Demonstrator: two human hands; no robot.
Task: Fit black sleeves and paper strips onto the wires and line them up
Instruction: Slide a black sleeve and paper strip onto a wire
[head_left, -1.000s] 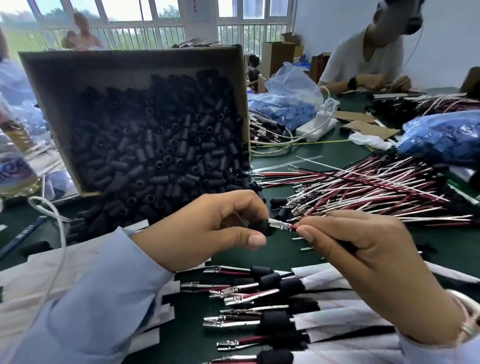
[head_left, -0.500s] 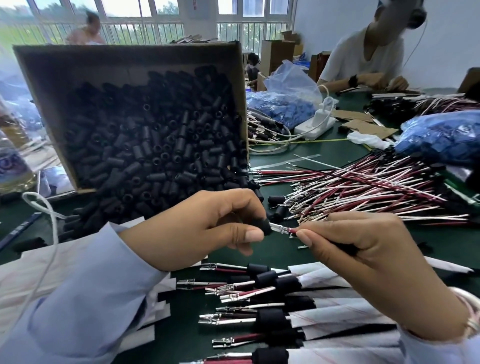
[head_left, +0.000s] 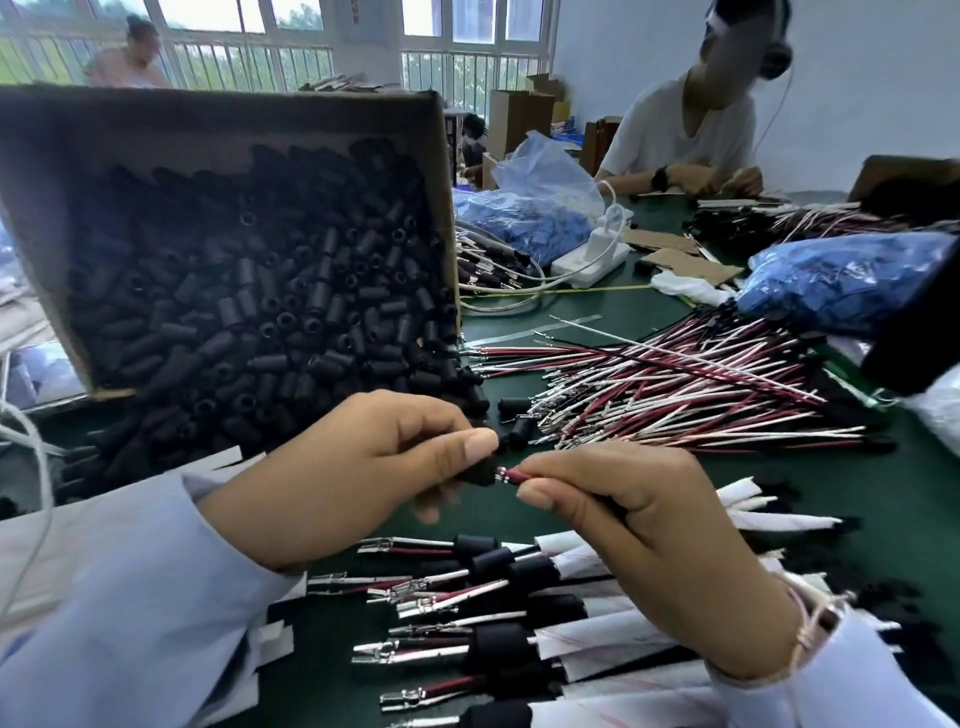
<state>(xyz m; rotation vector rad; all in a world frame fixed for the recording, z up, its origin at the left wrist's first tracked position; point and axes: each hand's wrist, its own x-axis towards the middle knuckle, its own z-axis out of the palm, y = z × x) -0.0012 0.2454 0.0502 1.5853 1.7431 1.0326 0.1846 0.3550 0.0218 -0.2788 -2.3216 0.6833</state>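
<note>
My left hand (head_left: 358, 467) pinches a black sleeve (head_left: 483, 472) between thumb and fingers. My right hand (head_left: 639, 540) pinches a red and white wire (head_left: 511, 475) just behind its metal terminal, whose tip sits inside the sleeve's mouth. Below both hands lies a row of finished wires (head_left: 467, 608) with black sleeves and white paper strips (head_left: 602, 639) on them, terminals pointing left. A loose pile of bare red and white wires (head_left: 675, 395) lies to the right on the green table (head_left: 909, 499).
A tilted cardboard box (head_left: 223, 119) full of black sleeves spills onto the table at the left. Blue plastic bags (head_left: 841, 280) and a white power strip (head_left: 592, 260) sit further back. Another person sits at the far right end. White paper strips (head_left: 93, 540) lie under my left arm.
The wire's terminal has gone further into the sleeve; less bare metal shows between my two hands. Both hands stay close together in the same place.
</note>
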